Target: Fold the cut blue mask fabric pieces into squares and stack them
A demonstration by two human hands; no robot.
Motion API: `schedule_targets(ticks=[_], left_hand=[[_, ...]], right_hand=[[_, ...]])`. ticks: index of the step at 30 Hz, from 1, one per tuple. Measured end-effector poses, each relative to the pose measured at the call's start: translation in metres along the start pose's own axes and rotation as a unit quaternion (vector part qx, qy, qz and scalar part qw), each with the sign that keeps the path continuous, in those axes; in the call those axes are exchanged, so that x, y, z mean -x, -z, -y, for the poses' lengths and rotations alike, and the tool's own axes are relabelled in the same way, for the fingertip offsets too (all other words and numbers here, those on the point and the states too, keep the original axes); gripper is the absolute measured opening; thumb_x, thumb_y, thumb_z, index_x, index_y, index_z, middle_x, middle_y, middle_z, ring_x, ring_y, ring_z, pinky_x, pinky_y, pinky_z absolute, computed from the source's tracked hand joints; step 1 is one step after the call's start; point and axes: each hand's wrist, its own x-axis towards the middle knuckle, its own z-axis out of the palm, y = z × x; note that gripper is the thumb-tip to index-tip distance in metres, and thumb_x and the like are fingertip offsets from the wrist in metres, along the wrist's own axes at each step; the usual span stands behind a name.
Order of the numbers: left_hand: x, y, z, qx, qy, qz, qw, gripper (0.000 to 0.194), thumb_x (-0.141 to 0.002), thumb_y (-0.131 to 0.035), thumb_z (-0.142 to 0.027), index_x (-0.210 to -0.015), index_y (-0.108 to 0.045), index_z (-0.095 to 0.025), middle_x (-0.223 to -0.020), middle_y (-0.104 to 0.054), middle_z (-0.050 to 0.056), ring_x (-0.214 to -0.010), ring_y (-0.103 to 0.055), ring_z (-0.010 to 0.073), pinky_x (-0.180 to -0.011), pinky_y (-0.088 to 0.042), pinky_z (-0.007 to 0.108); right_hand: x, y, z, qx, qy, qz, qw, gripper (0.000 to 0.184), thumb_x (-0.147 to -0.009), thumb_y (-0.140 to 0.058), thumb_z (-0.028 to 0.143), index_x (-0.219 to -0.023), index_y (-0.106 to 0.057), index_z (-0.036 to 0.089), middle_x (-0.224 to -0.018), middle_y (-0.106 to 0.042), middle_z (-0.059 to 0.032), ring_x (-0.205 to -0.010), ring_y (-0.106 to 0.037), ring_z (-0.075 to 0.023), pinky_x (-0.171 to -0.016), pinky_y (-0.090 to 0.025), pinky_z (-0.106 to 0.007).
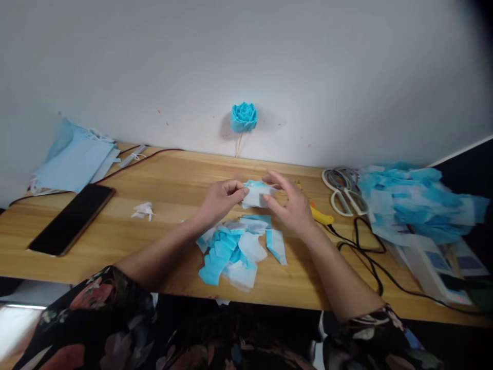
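Above the tabletop, a small stack of white and light-blue mask fabric pieces (256,196) is between my hands. My left hand (222,200) pinches the stack's left edge between thumb and fingers. At the right edge, my right hand (292,205) has its thumb against the front face and its fingers curved around the top corner. A loose pile of cut blue and white fabric pieces (227,252) lies on the table below my hands. Part of a yellow-handled glue gun or similar tool (321,216) shows beside my right wrist; its front is hidden.
A blue fabric rose (244,118) on a thin stick leans against the wall. Folded face masks (75,159), a black phone (72,220) and white scraps (143,210) lie left. Right are white-handled scissors (348,202), a black cable (372,259) and heaped blue fabric (416,200).
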Motion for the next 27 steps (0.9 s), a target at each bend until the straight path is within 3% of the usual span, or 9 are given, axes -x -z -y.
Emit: schedule_targets(ticks=[3, 7, 9, 14, 21, 27], left_hand=[[0.004, -0.003, -0.001, -0.019, -0.013, 0.004, 1.000, 0.024, -0.083, -0.064, -0.034, -0.067, -0.058, -0.017, -0.064, -0.056, -0.003, -0.062, -0.050, 0.0094, -0.062, -0.040, 0.023], [0.008, -0.005, -0.002, -0.068, -0.045, 0.033, 0.996, 0.025, -0.085, -0.062, -0.037, -0.070, -0.061, -0.017, -0.065, -0.055, -0.002, -0.063, -0.049, 0.0101, -0.061, -0.038, 0.023], [0.010, -0.005, -0.002, -0.094, -0.062, 0.042, 0.993, 0.026, -0.086, -0.061, -0.038, -0.070, -0.062, -0.017, -0.065, -0.056, -0.002, -0.064, -0.050, 0.0108, -0.062, -0.039, 0.024], [0.009, -0.003, -0.002, -0.117, -0.074, 0.039, 0.990, 0.025, -0.089, -0.059, -0.037, -0.074, -0.065, -0.017, -0.069, -0.063, -0.001, -0.069, -0.056, 0.0123, -0.067, -0.041, 0.025], [0.010, -0.002, -0.003, -0.148, -0.081, 0.059, 0.984, 0.027, -0.092, -0.056, -0.036, -0.074, -0.063, -0.017, -0.071, -0.065, 0.000, -0.070, -0.059, 0.0130, -0.067, -0.042, 0.024], [0.010, 0.003, -0.004, -0.160, -0.095, 0.065, 0.980, 0.046, -0.098, -0.047, -0.051, -0.069, -0.057, -0.017, -0.068, -0.061, 0.002, -0.066, -0.054, 0.0139, -0.062, -0.040, 0.026]], right_hand=[[0.003, 0.000, 0.007, 0.067, 0.068, -0.015, 0.995, 0.047, -0.093, -0.062, 0.030, -0.139, -0.058, 0.027, -0.128, -0.074, -0.0105, -0.118, -0.068, -0.0296, -0.103, -0.051, -0.052], [0.006, -0.002, 0.012, 0.065, 0.076, -0.060, 0.993, 0.018, -0.097, -0.057, 0.029, -0.108, -0.071, 0.025, -0.103, -0.080, -0.0067, -0.097, -0.074, -0.0249, -0.088, -0.056, -0.042], [0.007, -0.003, 0.014, 0.044, 0.046, -0.076, 0.995, 0.018, -0.098, -0.056, 0.032, -0.097, -0.073, 0.025, -0.094, -0.080, -0.0047, -0.088, -0.074, -0.0225, -0.081, -0.057, -0.038], [0.008, -0.002, 0.016, -0.008, -0.037, -0.100, 0.994, 0.020, -0.097, -0.058, 0.038, -0.090, -0.072, 0.025, -0.085, -0.078, -0.0021, -0.078, -0.072, -0.0196, -0.073, -0.056, -0.033], [0.007, -0.004, 0.017, -0.051, -0.073, -0.112, 0.990, 0.022, -0.095, -0.058, 0.038, -0.082, -0.068, 0.023, -0.075, -0.073, -0.0005, -0.070, -0.066, -0.0169, -0.068, -0.053, -0.030], [0.007, -0.002, 0.019, -0.029, -0.050, -0.101, 0.993, 0.017, -0.093, -0.059, 0.034, -0.083, -0.069, 0.024, -0.075, -0.074, -0.0005, -0.069, -0.066, -0.0172, -0.067, -0.051, -0.030]])
